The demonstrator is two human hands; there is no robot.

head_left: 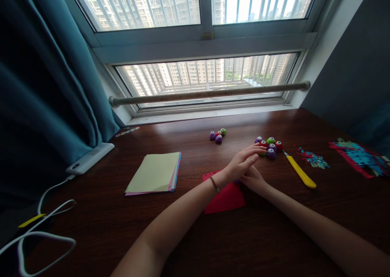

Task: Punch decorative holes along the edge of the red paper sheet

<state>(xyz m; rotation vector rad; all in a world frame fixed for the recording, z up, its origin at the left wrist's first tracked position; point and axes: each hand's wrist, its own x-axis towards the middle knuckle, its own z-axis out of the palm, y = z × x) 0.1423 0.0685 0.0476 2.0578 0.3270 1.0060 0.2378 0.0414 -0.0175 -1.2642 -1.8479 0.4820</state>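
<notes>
My left hand [243, 161] stretches to the right across my right hand, fingers extended. Its fingertips touch the near edge of a cluster of small round paper punches [270, 146] in purple, green and red. I see no punch closed inside the fingers. My right hand [255, 180] lies low on the desk under the left wrist, at the right edge of a red paper sheet [225, 199]; its fingers are hidden. The red sheet has small holes punched along its far left corner.
A second small group of punches [217, 135] sits farther back. A stack of pastel paper [155, 173] lies to the left, and a yellow-handled knife [300, 172] to the right. Confetti scraps [313, 158] and punched coloured sheets [361, 157] lie far right. A power bank [89, 158] with white cable lies at the left.
</notes>
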